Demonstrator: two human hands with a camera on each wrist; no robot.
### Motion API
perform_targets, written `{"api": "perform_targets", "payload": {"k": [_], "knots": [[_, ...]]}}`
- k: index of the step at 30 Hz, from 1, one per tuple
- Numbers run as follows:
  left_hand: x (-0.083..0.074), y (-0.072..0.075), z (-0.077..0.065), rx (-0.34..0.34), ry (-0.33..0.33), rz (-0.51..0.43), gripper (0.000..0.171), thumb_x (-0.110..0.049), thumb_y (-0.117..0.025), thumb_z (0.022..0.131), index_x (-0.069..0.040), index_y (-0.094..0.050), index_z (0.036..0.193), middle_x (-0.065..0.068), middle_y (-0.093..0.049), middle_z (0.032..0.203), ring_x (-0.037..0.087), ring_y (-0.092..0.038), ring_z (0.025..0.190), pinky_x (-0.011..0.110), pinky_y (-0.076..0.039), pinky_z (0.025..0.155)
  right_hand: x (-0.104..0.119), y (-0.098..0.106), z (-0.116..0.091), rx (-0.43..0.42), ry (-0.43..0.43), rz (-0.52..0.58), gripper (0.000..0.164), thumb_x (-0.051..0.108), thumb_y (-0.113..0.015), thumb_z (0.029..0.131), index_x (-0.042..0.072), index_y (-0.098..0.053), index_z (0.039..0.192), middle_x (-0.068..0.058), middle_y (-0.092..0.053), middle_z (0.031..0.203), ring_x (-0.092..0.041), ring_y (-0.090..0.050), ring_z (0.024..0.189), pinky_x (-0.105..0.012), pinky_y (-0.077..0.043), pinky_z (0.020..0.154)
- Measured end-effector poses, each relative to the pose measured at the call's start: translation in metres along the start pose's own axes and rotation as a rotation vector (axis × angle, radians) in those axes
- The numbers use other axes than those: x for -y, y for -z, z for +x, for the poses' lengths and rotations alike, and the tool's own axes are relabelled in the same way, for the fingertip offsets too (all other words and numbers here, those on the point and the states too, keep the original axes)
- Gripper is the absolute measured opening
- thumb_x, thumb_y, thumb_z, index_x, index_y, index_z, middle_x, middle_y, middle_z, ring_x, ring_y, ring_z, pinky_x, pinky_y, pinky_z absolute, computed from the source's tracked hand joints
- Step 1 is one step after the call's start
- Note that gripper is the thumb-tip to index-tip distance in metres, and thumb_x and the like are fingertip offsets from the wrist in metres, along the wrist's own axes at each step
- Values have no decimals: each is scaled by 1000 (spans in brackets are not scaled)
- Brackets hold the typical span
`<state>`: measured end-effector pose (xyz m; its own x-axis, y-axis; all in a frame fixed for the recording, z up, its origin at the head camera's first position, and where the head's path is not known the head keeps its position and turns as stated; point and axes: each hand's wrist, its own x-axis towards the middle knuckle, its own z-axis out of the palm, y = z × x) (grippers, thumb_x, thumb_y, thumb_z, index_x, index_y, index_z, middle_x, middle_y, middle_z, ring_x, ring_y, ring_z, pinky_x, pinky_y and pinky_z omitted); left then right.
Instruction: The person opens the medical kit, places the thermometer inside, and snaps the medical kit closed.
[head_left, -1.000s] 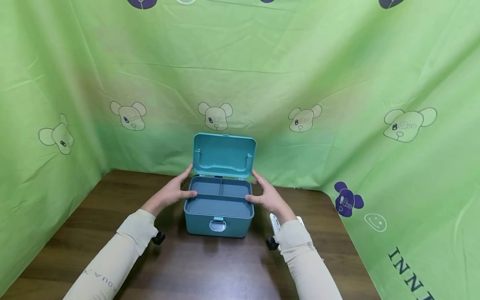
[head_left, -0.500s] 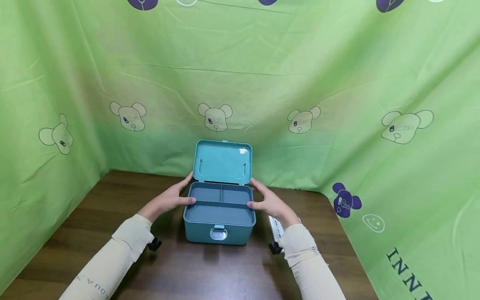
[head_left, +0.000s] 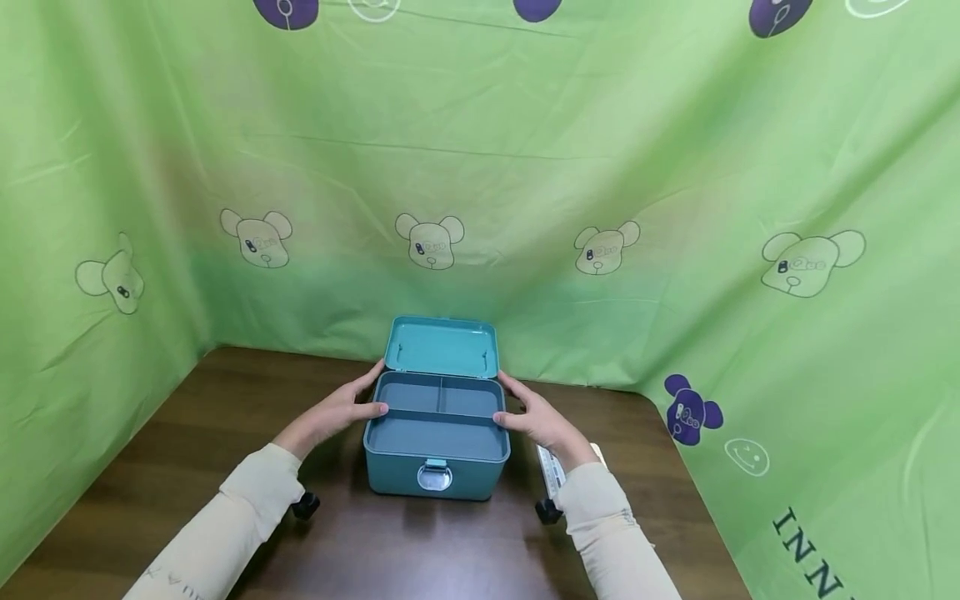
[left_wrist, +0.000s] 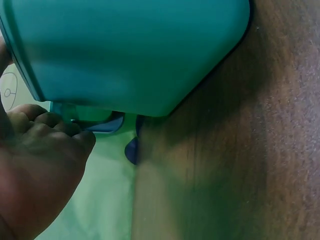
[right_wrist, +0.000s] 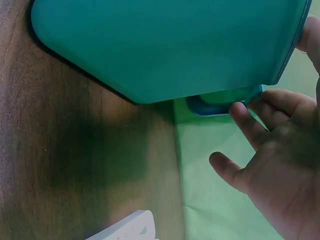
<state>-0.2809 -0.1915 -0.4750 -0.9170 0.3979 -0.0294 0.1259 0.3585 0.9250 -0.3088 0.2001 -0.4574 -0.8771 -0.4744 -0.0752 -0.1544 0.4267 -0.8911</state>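
Observation:
A teal storage box [head_left: 397, 479] stands on the table with its lid [head_left: 442, 343] tipped back towards the cloth behind. Inside lies a grey-blue tray [head_left: 438, 437], with two small compartments at the back and a wide one in front. At the box's left side is my left hand [head_left: 330, 417], its thumb at the rim and its fingers reaching back to the lid. My right hand [head_left: 543, 421] mirrors it on the right side. In the right wrist view its fingers [right_wrist: 245, 122] are fairly straight at the lid's edge. The left wrist view shows the left fingers [left_wrist: 50, 122] bent slightly by the lid.
A white device [head_left: 551, 471] lies right of the box, partly hidden by the right forearm. Green patterned cloth [head_left: 480, 125] hangs close behind the brown wooden table [head_left: 420, 554] and along both sides.
The lid has tilted farther back and down, from nearly upright to leaning well away. Both hands have stayed at the box's sides, with fingers at the lid. The head view has shifted slightly.

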Motion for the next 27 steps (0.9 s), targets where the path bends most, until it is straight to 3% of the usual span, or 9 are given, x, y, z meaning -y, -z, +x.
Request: {"api": "perform_targets", "payload": {"k": [7, 14, 19, 24, 27], "knots": [[4, 0, 0, -22, -3, -24, 85, -36, -60, 103, -26, -4, 166, 9, -2, 173, 41, -3, 158, 69, -17, 121, 1, -1, 1, -16, 0, 24, 83, 23, -73, 96, 18, -25, 164, -22, -26, 165, -48, -26, 150, -62, -34, 116], [9, -9, -4, -41, 22, -63, 84, -38, -59, 103, -25, -6, 167, 7, -6, 173, 40, -4, 158, 70, -14, 121, 1, 0, 0, 16, -23, -32, 84, 27, -72, 97, 17, -24, 165, -20, -24, 167, -45, -23, 153, -62, -32, 118], [10, -16, -10, -54, 35, -95, 82, -32, -57, 105, -23, -5, 167, 11, -4, 173, 41, -3, 158, 70, -14, 121, 2, -4, -7, 9, -32, -88, 83, 33, -71, 96, 17, -25, 164, -15, -23, 169, -41, -18, 155, -65, -25, 120], [3, -16, -12, -97, 4, -92, 79, -28, -58, 105, -18, -8, 167, 15, -8, 172, 42, -8, 157, 67, -18, 121, 11, -6, -15, -95, 66, -221, 82, 42, -70, 96, 15, -31, 163, -12, -29, 168, -38, -22, 155, -64, -23, 121], [-3, -14, -14, -127, -15, -36, 78, -30, -60, 105, -16, -13, 166, 14, -14, 172, 41, -12, 157, 64, -21, 122, 15, -2, -24, -170, 122, -281, 80, 43, -70, 96, 13, -35, 161, -12, -31, 167, -38, -24, 155, -65, -24, 120]]}}
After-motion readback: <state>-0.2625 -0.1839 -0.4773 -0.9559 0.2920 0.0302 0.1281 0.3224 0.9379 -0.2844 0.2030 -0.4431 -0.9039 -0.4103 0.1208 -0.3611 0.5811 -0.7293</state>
